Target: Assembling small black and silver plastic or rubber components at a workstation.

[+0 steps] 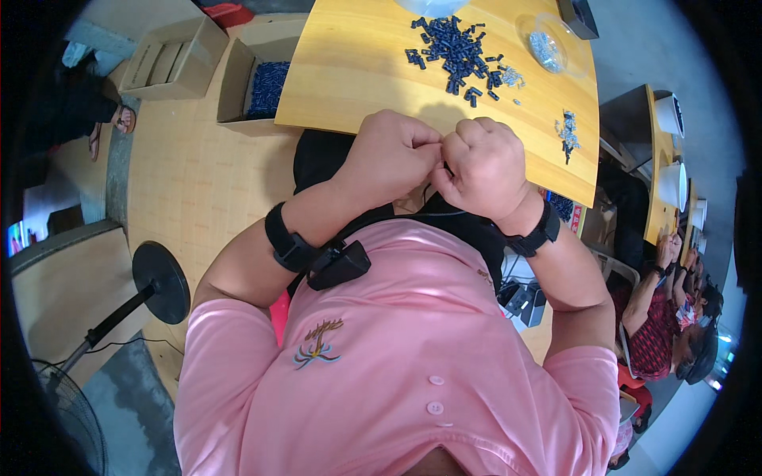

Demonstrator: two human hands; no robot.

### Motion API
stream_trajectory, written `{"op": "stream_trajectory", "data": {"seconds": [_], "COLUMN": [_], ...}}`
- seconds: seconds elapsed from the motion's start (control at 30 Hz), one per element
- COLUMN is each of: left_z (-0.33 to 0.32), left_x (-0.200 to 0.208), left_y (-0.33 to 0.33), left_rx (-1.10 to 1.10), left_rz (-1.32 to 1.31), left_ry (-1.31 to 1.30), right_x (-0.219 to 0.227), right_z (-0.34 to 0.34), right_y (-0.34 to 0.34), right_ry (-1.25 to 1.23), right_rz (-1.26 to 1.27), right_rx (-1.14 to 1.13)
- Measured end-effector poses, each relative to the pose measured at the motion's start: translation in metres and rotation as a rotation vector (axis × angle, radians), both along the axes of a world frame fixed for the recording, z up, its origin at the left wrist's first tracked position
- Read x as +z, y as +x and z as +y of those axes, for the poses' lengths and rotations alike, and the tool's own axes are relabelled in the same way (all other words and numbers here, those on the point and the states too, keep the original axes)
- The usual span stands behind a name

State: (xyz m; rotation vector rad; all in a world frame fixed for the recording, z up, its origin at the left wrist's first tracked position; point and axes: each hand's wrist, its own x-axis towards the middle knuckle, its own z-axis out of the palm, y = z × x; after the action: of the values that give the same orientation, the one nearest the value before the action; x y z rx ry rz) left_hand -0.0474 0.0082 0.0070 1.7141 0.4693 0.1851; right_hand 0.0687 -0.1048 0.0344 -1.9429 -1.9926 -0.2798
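As bare left hand (394, 155) and right hand (486, 165) meet at the near edge of the yellow wooden desk (341, 71), both pinching — on what, cannot tell — small stubby black parts (456, 54) heaped toward its far edge

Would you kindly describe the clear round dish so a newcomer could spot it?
Start at the yellow wooden table. Near its far right corner, right of the dark parts pile, sits the dish. Unlike the pile, it encloses small silvery pieces.

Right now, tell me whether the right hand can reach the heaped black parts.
Probably yes: only bare tabletop shows between the right hand and the heaped black parts, though its fingers are curled in beside the left hand.
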Motion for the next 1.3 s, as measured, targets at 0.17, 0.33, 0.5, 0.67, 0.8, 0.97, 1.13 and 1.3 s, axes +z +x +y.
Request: {"op": "stream_trajectory", "data": {"seconds": [0.17,0.33,0.5,0.67,0.8,0.97,1.13,1.3], "left_z": [0.008,0.039,0.131,0.215,0.232,0.167,0.102,0.048], "left_x": [0.001,0.002,-0.018,-0.062,-0.082,-0.045,-0.008,-0.005], "left_y": [-0.008,-0.026,-0.067,-0.072,-0.073,-0.041,-0.009,0.026], "left_rx": [-0.023,0.152,0.666,0.801,0.912,0.790,0.443,0.203], "left_rz": [0.049,0.021,-0.061,0.086,0.090,-0.152,-0.130,-0.092], "left_ry": [0.059,-0.056,-0.081,-0.129,-0.122,-0.246,-0.240,-0.280], "right_x": [-0.007,-0.004,-0.012,-0.030,-0.033,-0.043,-0.048,-0.050], "right_z": [0.005,0.014,-0.003,-0.030,-0.042,-0.056,-0.055,-0.048], "right_y": [-0.007,-0.012,-0.002,0.011,0.013,0.027,0.070,0.108], "right_ry": [-0.028,-0.067,-0.051,-0.132,-0.134,-0.098,0.021,0.139], "right_rz": [-0.051,0.222,0.288,0.325,0.320,0.313,0.361,0.432], "right_rx": [0.036,-0.002,-0.142,-0.234,-0.366,-0.456,-0.557,-0.700]}}
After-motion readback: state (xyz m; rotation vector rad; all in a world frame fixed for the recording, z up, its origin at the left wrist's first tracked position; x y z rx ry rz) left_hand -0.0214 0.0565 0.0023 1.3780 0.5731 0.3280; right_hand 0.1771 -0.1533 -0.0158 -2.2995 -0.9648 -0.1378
